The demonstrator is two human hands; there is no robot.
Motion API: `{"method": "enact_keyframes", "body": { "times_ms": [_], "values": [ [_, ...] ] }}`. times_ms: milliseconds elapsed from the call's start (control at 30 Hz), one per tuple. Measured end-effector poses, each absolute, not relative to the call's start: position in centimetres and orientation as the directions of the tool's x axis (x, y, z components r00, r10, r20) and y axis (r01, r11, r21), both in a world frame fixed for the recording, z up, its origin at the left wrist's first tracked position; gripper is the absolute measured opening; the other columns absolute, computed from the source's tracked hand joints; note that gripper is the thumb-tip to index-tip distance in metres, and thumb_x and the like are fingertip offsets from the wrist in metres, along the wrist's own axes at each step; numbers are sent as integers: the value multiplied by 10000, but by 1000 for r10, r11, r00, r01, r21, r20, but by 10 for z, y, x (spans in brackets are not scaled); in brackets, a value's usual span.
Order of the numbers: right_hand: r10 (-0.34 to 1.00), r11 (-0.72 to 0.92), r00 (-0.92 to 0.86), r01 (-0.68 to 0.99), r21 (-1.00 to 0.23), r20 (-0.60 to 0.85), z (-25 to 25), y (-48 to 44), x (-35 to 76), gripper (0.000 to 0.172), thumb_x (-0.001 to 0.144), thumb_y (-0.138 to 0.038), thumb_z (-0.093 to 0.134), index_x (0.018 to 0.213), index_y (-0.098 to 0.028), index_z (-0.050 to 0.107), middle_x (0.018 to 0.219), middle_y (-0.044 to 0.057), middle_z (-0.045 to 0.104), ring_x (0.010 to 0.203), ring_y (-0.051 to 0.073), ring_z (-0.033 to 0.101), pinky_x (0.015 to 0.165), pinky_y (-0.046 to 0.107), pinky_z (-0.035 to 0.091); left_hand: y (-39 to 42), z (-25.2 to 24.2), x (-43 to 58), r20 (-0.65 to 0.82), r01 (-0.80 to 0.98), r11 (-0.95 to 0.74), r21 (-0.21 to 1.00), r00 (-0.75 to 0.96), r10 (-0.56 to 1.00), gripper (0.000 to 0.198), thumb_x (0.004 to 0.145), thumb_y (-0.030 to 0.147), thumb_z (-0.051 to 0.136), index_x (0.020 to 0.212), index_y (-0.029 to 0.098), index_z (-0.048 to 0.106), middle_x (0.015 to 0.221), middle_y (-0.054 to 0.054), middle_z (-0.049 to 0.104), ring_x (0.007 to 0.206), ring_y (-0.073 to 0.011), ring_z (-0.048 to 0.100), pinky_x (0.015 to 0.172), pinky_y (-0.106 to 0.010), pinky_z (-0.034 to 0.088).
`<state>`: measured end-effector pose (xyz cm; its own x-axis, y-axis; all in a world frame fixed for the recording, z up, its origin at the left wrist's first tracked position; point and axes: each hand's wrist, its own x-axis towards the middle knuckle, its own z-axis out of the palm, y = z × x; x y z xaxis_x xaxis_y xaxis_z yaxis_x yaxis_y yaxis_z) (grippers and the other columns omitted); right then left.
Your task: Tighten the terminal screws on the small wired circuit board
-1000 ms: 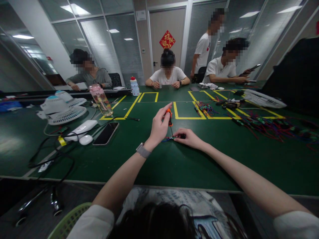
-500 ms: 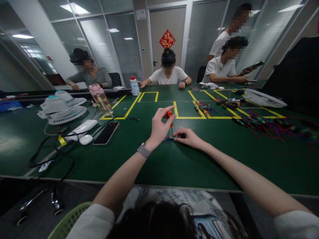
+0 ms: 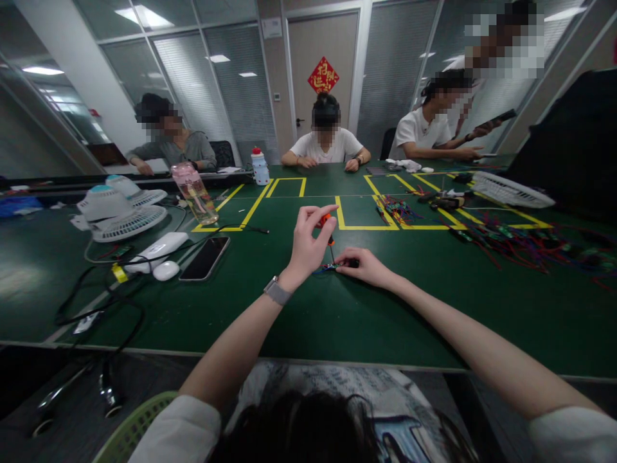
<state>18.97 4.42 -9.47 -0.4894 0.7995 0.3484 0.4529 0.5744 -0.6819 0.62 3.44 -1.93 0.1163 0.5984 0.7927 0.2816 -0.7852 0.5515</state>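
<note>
My left hand (image 3: pixel 311 241) grips the orange and black handle of a small screwdriver (image 3: pixel 331 242), which stands upright with its thin shaft pointing down. The tip meets a small circuit board (image 3: pixel 330 266) lying on the green table (image 3: pixel 308 321). From the right, my right hand (image 3: pixel 362 266) pinches the board's near end, its fingertips beside the shaft. Blue wires stick out at the board's left side. Part of the board is hidden under my right fingers.
On the left are a phone (image 3: pixel 205 258), a white mouse (image 3: pixel 166 270), cables, a pink-lidded bottle (image 3: pixel 195 194) and white fans (image 3: pixel 126 218). Wired boards (image 3: pixel 520 244) lie in a heap on the right, a smaller bundle (image 3: pixel 399 209) nearer the middle. Several people are across the table.
My left fingers have shifted slightly around the screwdriver handle. Across the table, the middle person's hand has left the blue bottle, and the standing person at the right has leaned further right.
</note>
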Motion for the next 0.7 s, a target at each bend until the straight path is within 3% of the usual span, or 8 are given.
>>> {"method": "enact_keyframes", "body": {
  "times_ms": [100, 333, 500, 633, 700],
  "values": [
    [799, 576, -489, 453, -680, 351, -95, 44, 189, 188, 801, -284, 664, 916, -152, 734, 798, 49, 633, 697, 158, 587, 662, 285, 472, 33, -19, 7, 769, 212, -789, 576, 185, 611, 320, 967, 214, 429, 1249, 270, 570, 1101, -54, 595, 948, -137, 593, 805, -272, 503],
    [797, 580, -490, 458, -674, 353, -95, 45, 190, 191, 804, -280, 663, 929, -155, 736, 794, 45, 624, 700, 156, 588, 671, 284, 474, 31, -18, 7, 817, 354, -799, 486, 141, 560, 288, 867, 261, 635, 1154, 241, 630, 898, -11, 546, 808, -126, 539, 761, -255, 477],
    [799, 578, -485, 458, -675, 355, -96, 45, 190, 196, 799, -286, 673, 929, -155, 738, 787, 44, 627, 695, 156, 588, 669, 286, 476, 32, -18, 8, 798, 275, -805, 525, 170, 578, 350, 954, 170, 439, 1285, 228, 538, 1082, -57, 578, 934, -131, 580, 817, -259, 477],
    [802, 574, -482, 453, -682, 354, -96, 44, 190, 192, 807, -298, 666, 916, -156, 734, 795, 48, 636, 704, 163, 595, 677, 294, 483, 29, -17, 10, 825, 331, -808, 486, 130, 550, 276, 882, 179, 595, 1155, 208, 624, 903, -19, 581, 819, -123, 562, 762, -249, 476],
    [802, 572, -483, 453, -685, 351, -95, 44, 190, 191, 809, -299, 663, 917, -158, 731, 793, 48, 637, 706, 164, 596, 681, 295, 486, 29, -17, 10, 828, 358, -801, 480, 119, 549, 262, 853, 217, 644, 1115, 209, 647, 915, -21, 545, 808, -122, 544, 765, -257, 481]
  ]
}}
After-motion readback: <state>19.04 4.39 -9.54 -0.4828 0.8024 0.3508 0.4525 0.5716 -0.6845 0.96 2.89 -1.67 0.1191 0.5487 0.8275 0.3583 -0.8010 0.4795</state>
